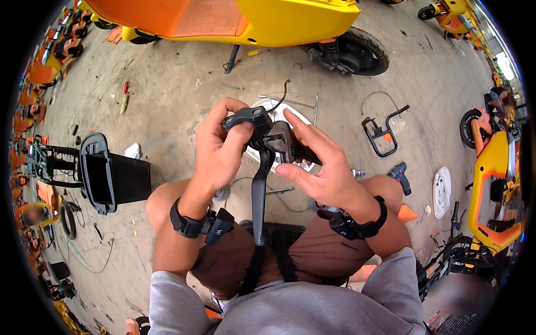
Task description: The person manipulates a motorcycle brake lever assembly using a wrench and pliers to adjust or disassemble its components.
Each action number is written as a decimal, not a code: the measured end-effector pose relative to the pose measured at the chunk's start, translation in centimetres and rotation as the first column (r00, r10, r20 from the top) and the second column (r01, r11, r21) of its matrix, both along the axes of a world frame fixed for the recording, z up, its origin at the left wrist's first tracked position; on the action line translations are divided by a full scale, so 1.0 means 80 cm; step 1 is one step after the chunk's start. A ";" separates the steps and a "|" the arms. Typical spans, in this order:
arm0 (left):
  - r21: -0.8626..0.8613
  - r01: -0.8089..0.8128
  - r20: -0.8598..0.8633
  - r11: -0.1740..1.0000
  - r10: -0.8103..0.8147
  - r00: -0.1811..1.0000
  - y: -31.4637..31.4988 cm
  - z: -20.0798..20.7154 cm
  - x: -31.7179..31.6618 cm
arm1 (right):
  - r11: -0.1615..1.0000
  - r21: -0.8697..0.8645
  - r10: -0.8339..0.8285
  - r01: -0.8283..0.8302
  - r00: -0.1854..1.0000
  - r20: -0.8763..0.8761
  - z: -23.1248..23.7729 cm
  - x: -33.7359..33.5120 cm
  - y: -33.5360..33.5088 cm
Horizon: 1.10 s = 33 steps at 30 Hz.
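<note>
Head view: left hand grips the black brake lever at its clamp end; right hand grasps an adjustable wrench against it, above the person's knees.

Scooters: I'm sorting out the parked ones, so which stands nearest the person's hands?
The yellow-and-orange scooter along the top edge, straight ahead of the left hand and right hand. The others stand off at the right and left rims.
</note>
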State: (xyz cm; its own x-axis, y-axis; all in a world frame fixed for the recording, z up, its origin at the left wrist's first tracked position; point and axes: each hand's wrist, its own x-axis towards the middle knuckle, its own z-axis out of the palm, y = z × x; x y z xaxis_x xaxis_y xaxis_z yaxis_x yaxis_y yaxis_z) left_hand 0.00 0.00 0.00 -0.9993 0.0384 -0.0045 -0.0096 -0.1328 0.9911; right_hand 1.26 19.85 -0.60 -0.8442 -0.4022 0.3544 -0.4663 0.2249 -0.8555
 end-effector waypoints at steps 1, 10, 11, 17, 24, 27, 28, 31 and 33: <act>0.005 -0.001 0.002 1.000 0.001 1.000 -0.001 0.001 0.000 | 1.000 -0.005 0.004 -0.004 1.000 0.011 0.000 0.000 -0.001; -0.010 0.022 -0.049 1.000 -0.023 0.999 -0.006 -0.007 -0.001 | 1.000 -0.009 -0.020 0.020 1.000 -0.014 -0.007 0.000 -0.005; -0.009 0.039 -0.057 0.999 -0.040 0.998 -0.008 -0.011 -0.001 | 1.000 -0.017 -0.008 0.008 1.000 0.001 -0.008 0.002 -0.004; 0.042 0.110 0.040 0.993 -0.112 0.993 -0.008 -0.012 -0.002 | 1.000 -0.006 0.018 -0.018 0.999 -0.026 -0.006 0.000 0.001; 0.075 0.093 0.088 0.993 -0.099 0.991 -0.006 -0.005 -0.002 | 0.998 0.030 0.060 -0.061 0.996 0.060 0.003 -0.002 0.006; 0.048 -0.019 -0.039 0.999 0.021 0.999 -0.002 -0.004 0.001 | 0.998 -0.032 0.056 -0.050 0.971 0.231 -0.004 0.001 0.006; 0.037 -0.050 -0.092 0.998 0.053 0.994 -0.004 -0.005 0.001 | 0.993 -0.109 0.064 -0.034 0.959 0.276 -0.007 0.002 0.003; -0.048 -0.140 -0.220 0.989 0.126 0.967 -0.003 -0.003 0.001 | 0.962 -0.273 0.089 0.027 0.910 0.404 -0.011 0.006 0.000; -0.214 -0.195 -0.394 0.957 0.099 0.914 -0.005 -0.004 0.001 | 0.950 -0.307 0.102 0.061 0.868 0.487 -0.002 0.009 0.001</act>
State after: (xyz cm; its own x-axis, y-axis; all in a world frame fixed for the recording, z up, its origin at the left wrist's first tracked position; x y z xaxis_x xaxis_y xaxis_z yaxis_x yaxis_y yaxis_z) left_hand 0.11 -0.42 -0.35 -0.9222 -0.0629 0.3814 0.3700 0.1421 0.9181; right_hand 1.97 19.91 -0.75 -0.9319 -0.3626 0.0027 0.0311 -0.0874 -0.9957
